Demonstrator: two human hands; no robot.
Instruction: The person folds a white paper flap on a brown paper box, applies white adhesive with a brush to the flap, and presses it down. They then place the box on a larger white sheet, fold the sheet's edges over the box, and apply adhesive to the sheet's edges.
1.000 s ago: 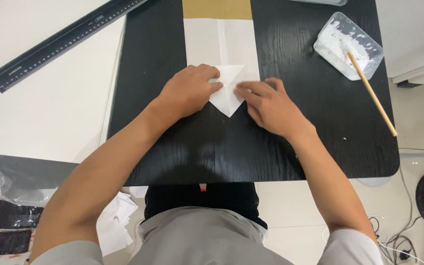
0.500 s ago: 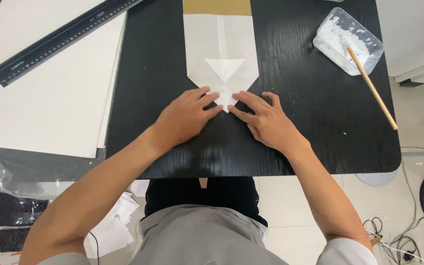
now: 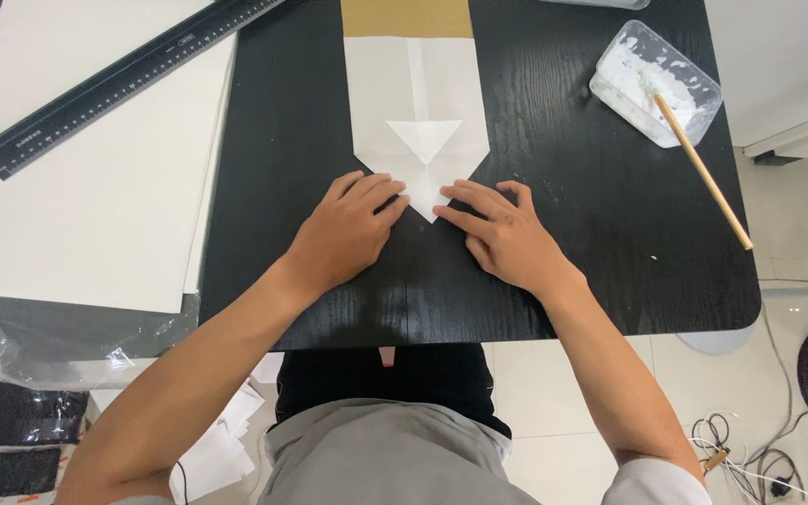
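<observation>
Pressing both flat hands, your left hand (image 3: 348, 229) and right hand (image 3: 507, 238) pin the paper's (image 3: 418, 103) pointed tip between them; the corner folds look finished, the upper part remains unfolded.

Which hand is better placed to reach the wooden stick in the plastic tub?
Probably the right hand: it lies nearer the thin wooden stick in the clear plastic tub. The left hand would have to cross the white folded paper.

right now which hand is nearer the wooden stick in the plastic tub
Right. The right hand lies on the table below-left of the wooden stick; the left hand sits farther off, across the folded paper's tip.
</observation>
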